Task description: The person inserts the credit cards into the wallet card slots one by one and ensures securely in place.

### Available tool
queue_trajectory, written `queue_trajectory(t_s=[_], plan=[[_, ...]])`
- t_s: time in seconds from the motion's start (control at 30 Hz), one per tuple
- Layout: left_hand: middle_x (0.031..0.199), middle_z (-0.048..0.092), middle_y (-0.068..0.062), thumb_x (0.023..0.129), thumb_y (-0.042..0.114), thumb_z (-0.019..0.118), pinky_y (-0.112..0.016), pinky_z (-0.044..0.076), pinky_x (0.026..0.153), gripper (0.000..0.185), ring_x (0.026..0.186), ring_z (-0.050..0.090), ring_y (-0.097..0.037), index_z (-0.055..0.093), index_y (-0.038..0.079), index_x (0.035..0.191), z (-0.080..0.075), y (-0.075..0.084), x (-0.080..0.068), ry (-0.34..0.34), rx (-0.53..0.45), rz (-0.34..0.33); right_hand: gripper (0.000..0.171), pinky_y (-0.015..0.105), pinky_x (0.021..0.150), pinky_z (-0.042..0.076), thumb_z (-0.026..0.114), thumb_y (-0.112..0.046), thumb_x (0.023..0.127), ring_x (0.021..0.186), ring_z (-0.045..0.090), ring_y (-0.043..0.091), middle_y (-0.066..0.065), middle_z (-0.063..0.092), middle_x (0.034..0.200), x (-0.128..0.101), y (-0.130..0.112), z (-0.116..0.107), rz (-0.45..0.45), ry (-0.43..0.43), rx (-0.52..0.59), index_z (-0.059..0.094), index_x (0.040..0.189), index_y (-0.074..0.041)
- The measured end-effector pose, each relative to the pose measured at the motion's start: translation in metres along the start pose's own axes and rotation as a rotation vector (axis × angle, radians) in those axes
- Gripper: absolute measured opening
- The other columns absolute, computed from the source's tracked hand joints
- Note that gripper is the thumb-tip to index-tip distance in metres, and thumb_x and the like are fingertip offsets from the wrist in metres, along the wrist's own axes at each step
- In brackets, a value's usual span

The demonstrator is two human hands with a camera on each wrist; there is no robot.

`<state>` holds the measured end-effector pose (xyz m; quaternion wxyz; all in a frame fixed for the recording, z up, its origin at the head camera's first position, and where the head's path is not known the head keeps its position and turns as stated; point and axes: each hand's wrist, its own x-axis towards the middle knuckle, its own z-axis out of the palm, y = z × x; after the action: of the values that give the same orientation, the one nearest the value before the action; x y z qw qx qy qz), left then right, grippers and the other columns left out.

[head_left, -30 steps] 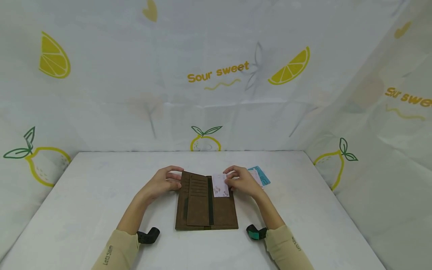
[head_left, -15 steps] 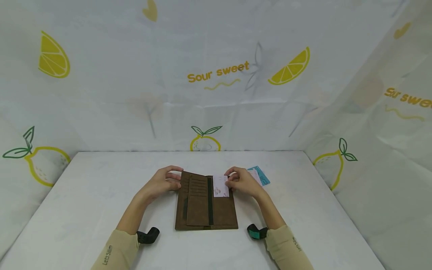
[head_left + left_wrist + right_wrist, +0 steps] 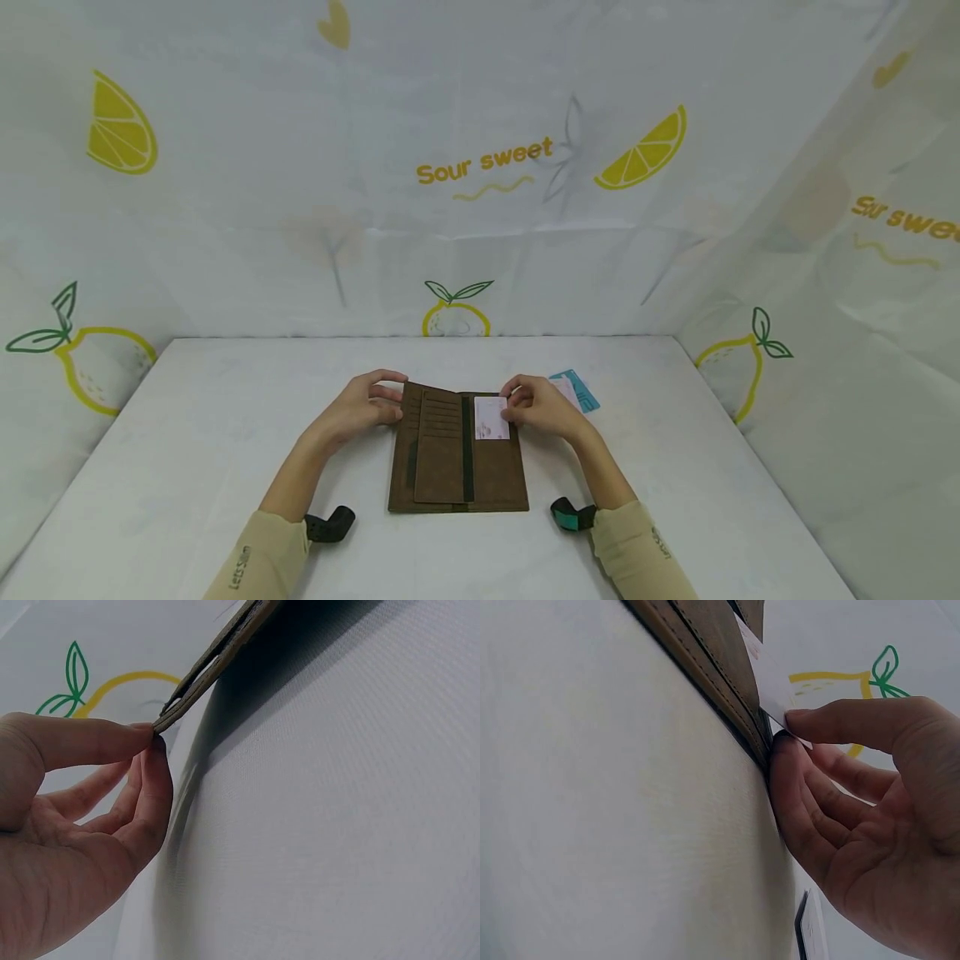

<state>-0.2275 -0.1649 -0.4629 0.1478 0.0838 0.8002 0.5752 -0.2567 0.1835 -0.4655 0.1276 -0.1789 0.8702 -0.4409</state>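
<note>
Beige sleeves (image 3: pixel 261 557) bear dark lettering (image 3: pixel 239 568) beside black wrist cameras (image 3: pixel 330 526)

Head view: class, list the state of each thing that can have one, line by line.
Brown leather wallet: open, left edge raised
White printed rectangular card: pinched, over the wallet's right half; whether pocketed, unclear
Left hand: pinching the wallet's left edge
Right hand: pinching the white printed card
Teal rectangular card: partly covered
Pale rectangular card: lying on the teal one
</note>
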Motion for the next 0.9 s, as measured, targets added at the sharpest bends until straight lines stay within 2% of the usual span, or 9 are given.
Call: queue_trajectory(t_s=[0.4, 0.9], plan=[[0.128, 0.068, -0.024, 0.096, -0.001, 0.070, -0.030, 0.056, 0.089, 0.056, 0.099, 0.071, -0.018, 0.056, 0.001, 0.150, -0.0001, -0.0016, 0.0028, 0.001, 0.007, -0.018, 0.024, 0.021, 0.071, 0.051, 0.082, -0.004, 0.090, 0.080, 0.060, 0.016, 0.009, 0.067, 0.090, -0.0012, 0.0024, -0.0034, -0.056, -0.047, -0.021, 0.071, 0.110, 0.004], [0.125, 0.069, -0.024, 0.095, -0.001, 0.070, -0.029, 0.055, 0.086, 0.057, 0.096, 0.071, -0.016, 0.055, -0.001, 0.150, 0.0014, 0.0001, -0.0004, 0.004, 0.026, 0.003, 0.016, 0.021, 0.074, 0.054, 0.082, -0.004, 0.091, 0.082, 0.064, 0.013, 0.012, 0.073, 0.093, -0.0036, 0.0024, -0.0054, -0.081, -0.103, -0.008, 0.075, 0.104, 0.003]])
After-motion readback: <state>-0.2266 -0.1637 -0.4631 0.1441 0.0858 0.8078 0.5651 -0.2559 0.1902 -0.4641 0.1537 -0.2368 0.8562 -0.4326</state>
